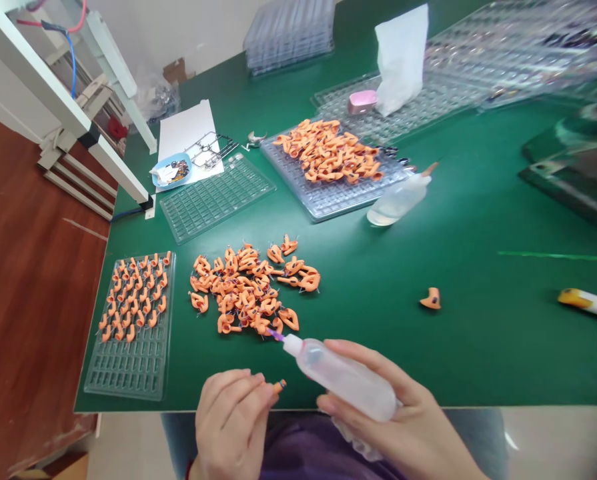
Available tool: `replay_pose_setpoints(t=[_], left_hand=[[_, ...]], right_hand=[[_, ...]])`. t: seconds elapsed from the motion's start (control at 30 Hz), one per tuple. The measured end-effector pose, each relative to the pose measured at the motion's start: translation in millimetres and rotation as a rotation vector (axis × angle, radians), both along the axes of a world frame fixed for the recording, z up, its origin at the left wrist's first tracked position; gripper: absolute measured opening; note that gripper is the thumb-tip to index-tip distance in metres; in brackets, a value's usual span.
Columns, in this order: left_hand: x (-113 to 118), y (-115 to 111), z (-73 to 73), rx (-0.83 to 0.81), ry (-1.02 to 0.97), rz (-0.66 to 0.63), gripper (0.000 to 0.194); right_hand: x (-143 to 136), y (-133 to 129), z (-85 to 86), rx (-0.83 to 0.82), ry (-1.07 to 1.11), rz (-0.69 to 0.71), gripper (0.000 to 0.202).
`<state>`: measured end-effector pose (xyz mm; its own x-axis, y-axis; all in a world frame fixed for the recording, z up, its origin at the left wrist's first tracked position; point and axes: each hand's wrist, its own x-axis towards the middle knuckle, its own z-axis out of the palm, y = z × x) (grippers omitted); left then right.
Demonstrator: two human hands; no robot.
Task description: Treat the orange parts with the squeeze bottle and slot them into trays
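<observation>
My left hand is closed at the table's front edge, pinching a small orange piece that pokes out past the fingertips. Wrapped round a translucent squeeze bottle is my right hand, with something white and crumpled below the bottle. The bottle's purple tip points up and left, over the near edge of a loose pile of curved orange pieces. At the left, a clear tray holds several orange pieces in rows in its upper part. One orange piece lies alone to the right.
A second orange heap sits on stacked trays, beside another bottle lying tilted. Behind are a green-looking tray, a blue dish, a pink scoop and more trays. A white-yellow pen is far right.
</observation>
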<state>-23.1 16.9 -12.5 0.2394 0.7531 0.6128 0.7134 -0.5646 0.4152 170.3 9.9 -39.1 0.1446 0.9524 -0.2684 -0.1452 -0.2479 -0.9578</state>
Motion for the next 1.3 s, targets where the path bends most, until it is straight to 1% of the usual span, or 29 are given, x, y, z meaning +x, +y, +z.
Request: replay_pose_setpoints(t=[0.07,0.17,0.37,0.7,0.8,0.97,1.03,1.17,1.23,1.3], left_hand=[[4.2,0.5,4.8,-0.002,-0.058,-0.047,0.011],[7.3,0.5,8.6,-0.004,-0.081,-0.100,0.009],[8.7,0.1,10.8,-0.006,-0.075,-0.143,0.011],[15.3,-1.1,12.5,-0.005,-0.096,-0.107,0.010],[15.5,-1.6,12.3,-0.013,-0.099,-0.106,0.009],[14.9,-2.4,11.3,-0.017,-0.126,-0.127,0.008],[15.1,-2.8,10.8,-0.019,-0.132,-0.128,0.008],[16.7,-3.9,9.7,-0.007,-0.154,-0.101,0.008],[17.7,-4.5,9.2,-0.006,-0.167,-0.088,0.009],[18.6,-5.3,8.4,-0.009,-0.176,-0.088,0.009]], right_hand=[[-6.2,2.6,6.2,-0.039,0.077,0.013,0.043],[-11.4,4.0,11.2,-0.052,0.146,0.042,0.042],[-12.5,0.7,11.7,-0.016,0.193,0.028,0.039],[-14.5,-3.9,9.5,0.013,0.178,0.007,0.041],[-14.0,-5.2,8.2,0.018,0.138,0.017,0.043],[-14.0,-6.8,4.9,0.045,0.138,0.016,0.039],[-13.4,-6.9,2.1,0.081,0.160,0.013,0.036],[-10.6,-8.6,-4.7,0.229,0.171,0.073,0.029],[-10.2,-10.9,-6.2,0.219,0.142,0.073,0.029],[-10.7,-13.5,-5.8,0.166,0.116,0.051,0.031]])
